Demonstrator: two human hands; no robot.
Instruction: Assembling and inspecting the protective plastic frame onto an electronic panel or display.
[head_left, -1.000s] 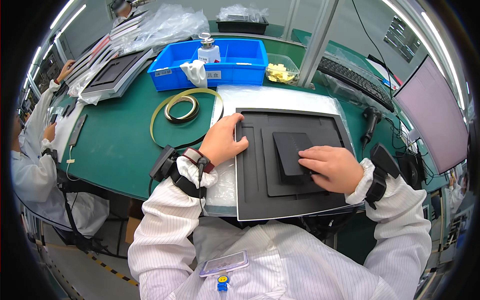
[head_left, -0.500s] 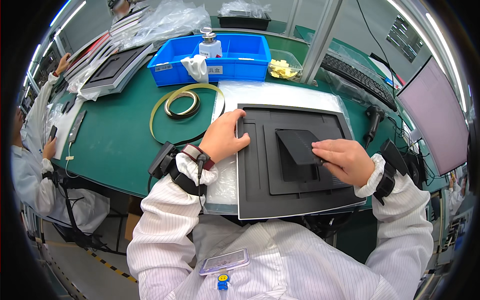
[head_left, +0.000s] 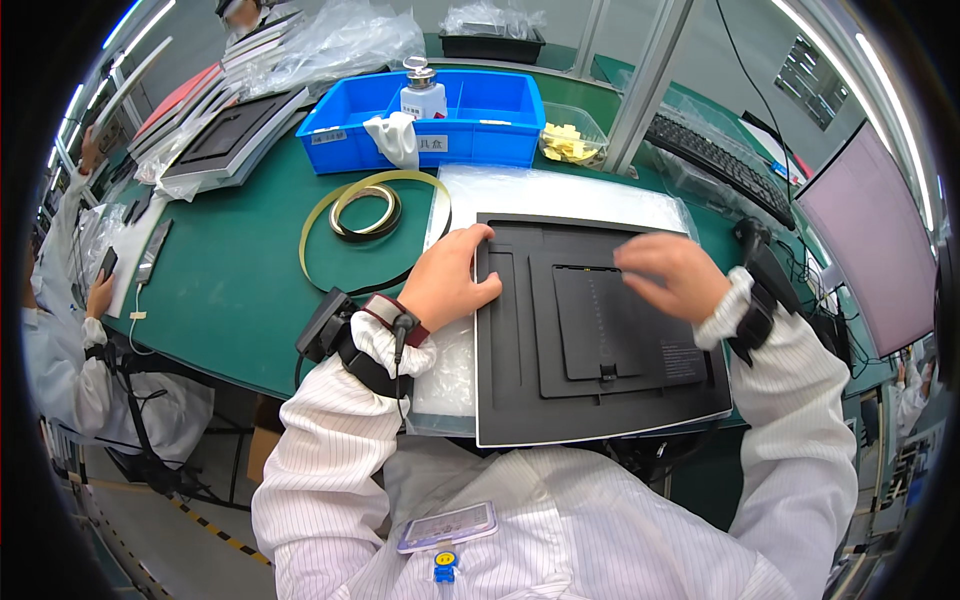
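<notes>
A large black panel point(head_left: 510, 405) with a pale rim lies in front of me, its recessed side up. My left hand point(head_left: 448, 278) grips its left edge, thumb on top. Near the panel's middle, a rectangular black cover point(head_left: 605, 335) lies flat in the raised centre section, with a small dark notch at its near edge. My right hand point(head_left: 682, 278) hovers over the cover's far right corner, slightly blurred, fingers a little apart and holding nothing. Beneath the panel is a clear plastic sheet or bag point(head_left: 445, 375) on the green table point(head_left: 230, 290).
A blue divided bin point(head_left: 335, 150) holds a white pump bottle point(head_left: 423, 98), with a white cloth over its rim. Nearby are tape rolls point(head_left: 365, 215), a tub of yellow pieces point(head_left: 568, 145), a keyboard point(head_left: 715, 160), a scanner point(head_left: 750, 238) and a monitor point(head_left: 870, 240). A co-worker sits at left.
The black cover has gone from tilted up in my right hand to lying flat in the panel. My right hand has let go and risen away toward the far side. My left hand stays put.
</notes>
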